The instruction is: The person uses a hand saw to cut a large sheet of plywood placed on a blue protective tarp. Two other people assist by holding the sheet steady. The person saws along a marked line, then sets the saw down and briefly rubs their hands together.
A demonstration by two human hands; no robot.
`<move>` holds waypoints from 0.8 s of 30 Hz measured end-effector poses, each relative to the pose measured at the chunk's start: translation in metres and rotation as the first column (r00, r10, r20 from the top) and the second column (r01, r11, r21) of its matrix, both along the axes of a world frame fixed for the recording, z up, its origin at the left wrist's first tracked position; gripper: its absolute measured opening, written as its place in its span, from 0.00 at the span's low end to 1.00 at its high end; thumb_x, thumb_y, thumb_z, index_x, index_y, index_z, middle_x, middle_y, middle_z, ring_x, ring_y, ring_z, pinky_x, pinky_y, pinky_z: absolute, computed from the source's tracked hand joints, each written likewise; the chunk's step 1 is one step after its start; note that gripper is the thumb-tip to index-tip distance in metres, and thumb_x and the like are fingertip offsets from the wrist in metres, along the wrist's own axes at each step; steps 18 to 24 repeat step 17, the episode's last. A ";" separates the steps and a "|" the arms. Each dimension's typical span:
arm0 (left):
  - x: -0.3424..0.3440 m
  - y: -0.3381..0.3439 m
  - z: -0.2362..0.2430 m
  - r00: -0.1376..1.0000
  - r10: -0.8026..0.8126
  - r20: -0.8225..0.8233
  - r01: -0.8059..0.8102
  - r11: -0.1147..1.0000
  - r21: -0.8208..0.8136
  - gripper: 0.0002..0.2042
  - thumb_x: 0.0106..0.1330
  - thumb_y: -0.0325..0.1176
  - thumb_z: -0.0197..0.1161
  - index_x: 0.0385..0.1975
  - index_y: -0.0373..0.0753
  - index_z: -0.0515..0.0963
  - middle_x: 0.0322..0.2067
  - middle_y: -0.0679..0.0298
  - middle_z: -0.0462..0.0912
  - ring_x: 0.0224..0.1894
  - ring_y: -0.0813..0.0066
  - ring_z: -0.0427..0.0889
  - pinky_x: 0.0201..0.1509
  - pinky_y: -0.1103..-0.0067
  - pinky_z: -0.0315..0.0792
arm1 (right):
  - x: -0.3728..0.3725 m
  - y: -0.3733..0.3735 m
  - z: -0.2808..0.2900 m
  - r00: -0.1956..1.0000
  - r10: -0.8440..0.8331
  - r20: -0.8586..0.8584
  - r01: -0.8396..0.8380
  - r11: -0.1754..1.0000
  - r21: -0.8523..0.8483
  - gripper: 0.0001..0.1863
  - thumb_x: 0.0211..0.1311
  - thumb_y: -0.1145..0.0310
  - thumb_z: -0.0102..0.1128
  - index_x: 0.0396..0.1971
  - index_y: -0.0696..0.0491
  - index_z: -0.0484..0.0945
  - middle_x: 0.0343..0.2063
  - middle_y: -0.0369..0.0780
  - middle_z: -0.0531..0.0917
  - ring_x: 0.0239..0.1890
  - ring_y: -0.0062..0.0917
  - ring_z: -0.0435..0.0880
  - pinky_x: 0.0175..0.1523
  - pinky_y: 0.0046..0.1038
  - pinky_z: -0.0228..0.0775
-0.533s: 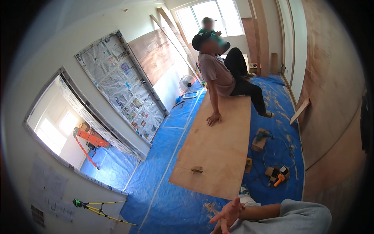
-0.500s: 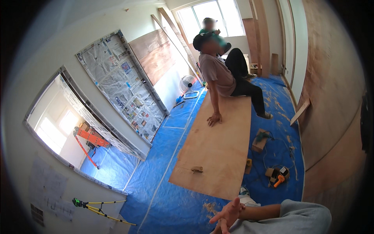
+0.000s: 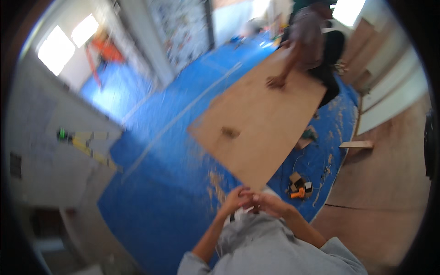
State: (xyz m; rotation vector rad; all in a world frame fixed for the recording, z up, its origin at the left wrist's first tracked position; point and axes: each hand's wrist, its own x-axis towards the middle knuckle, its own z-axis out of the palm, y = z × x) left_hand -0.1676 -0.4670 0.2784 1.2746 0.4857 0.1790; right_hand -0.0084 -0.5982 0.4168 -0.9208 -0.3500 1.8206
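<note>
My left hand (image 3: pixel 235 200) and my right hand (image 3: pixel 271 204) meet in front of my body, above my lap. Their fingers are bent in and touch or interlace; blur hides exactly how. No object shows in either hand, and both look closed. Just beyond them lies the near corner of a large plywood sheet (image 3: pixel 261 133) on the floor. A small brown block-like thing (image 3: pixel 230 132), too blurred to name, rests on the sheet. At its far end sits another person (image 3: pixel 308 39), one hand (image 3: pixel 276 82) propped flat on the wood.
Blue sheeting (image 3: pixel 156 183) covers the floor. Right of the plywood lie an orange-and-black tool (image 3: pixel 298 193) and cords. A yellow tripod (image 3: pixel 94 151) stands by the left wall, an orange ladder (image 3: pixel 106 49) beyond the doorway. A short board (image 3: pixel 356 144) leans at the right wall.
My view has swung down and to the right. My hands, earlier seen low at the right with fingers spread, are now drawn together before me. The seated person still props a hand on the plywood.
</note>
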 end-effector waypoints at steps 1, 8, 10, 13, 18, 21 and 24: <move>0.006 0.005 -0.004 0.982 0.068 -0.178 -0.051 0.994 0.096 0.23 0.69 0.41 0.69 0.58 0.33 0.78 0.47 0.53 0.87 0.50 0.64 0.87 0.55 0.70 0.79 | 0.004 -0.002 -0.006 1.000 -0.012 0.009 0.012 0.998 -0.068 0.30 0.80 0.51 0.52 0.73 0.51 0.65 0.58 0.42 0.82 0.61 0.26 0.79 0.64 0.34 0.70; 0.023 0.030 -0.004 0.861 0.269 -0.433 -0.206 0.961 0.187 0.25 0.70 0.43 0.69 0.61 0.35 0.77 0.47 0.52 0.88 0.52 0.61 0.86 0.57 0.67 0.78 | 0.070 0.054 -0.028 0.862 0.191 0.470 -0.041 0.950 -0.310 0.27 0.79 0.53 0.56 0.68 0.55 0.71 0.54 0.41 0.85 0.56 0.24 0.82 0.61 0.30 0.73; 0.040 0.045 -0.005 0.834 0.306 -0.460 -0.282 0.952 0.122 0.25 0.71 0.44 0.69 0.61 0.35 0.77 0.47 0.54 0.88 0.52 0.63 0.86 0.58 0.67 0.77 | 0.103 0.090 -0.037 0.792 0.204 0.576 -0.086 0.970 -0.226 0.27 0.79 0.55 0.56 0.67 0.57 0.72 0.53 0.41 0.85 0.56 0.24 0.82 0.62 0.29 0.73; 0.060 0.052 -0.026 0.807 0.392 -0.441 -0.332 0.920 0.211 0.24 0.71 0.44 0.68 0.61 0.35 0.77 0.47 0.54 0.88 0.52 0.62 0.86 0.58 0.67 0.77 | 0.136 0.128 -0.069 0.663 0.201 0.721 -0.086 0.977 -0.193 0.27 0.77 0.56 0.59 0.65 0.59 0.73 0.56 0.43 0.83 0.57 0.27 0.81 0.64 0.30 0.72; 0.081 0.085 -0.060 0.725 0.535 -0.433 -0.456 0.845 0.280 0.23 0.71 0.41 0.69 0.60 0.37 0.77 0.49 0.55 0.88 0.56 0.62 0.86 0.59 0.67 0.76 | 0.168 0.195 -0.117 0.465 0.184 0.866 -0.114 0.982 -0.148 0.29 0.75 0.55 0.63 0.65 0.59 0.73 0.60 0.45 0.80 0.60 0.32 0.79 0.66 0.32 0.71; 0.081 0.085 -0.060 0.725 0.535 -0.433 -0.456 0.845 0.280 0.23 0.71 0.41 0.69 0.60 0.37 0.77 0.49 0.55 0.88 0.56 0.62 0.86 0.59 0.67 0.76 | 0.168 0.195 -0.117 0.465 0.184 0.866 -0.114 0.982 -0.148 0.29 0.75 0.55 0.63 0.65 0.59 0.73 0.60 0.45 0.80 0.60 0.32 0.79 0.66 0.32 0.71; 0.081 0.085 -0.060 0.725 0.535 -0.433 -0.456 0.845 0.280 0.23 0.71 0.41 0.69 0.60 0.37 0.77 0.49 0.55 0.88 0.56 0.62 0.86 0.59 0.67 0.76 | 0.168 0.195 -0.117 0.465 0.184 0.866 -0.114 0.982 -0.148 0.29 0.75 0.55 0.63 0.65 0.59 0.73 0.60 0.45 0.80 0.60 0.32 0.79 0.66 0.32 0.71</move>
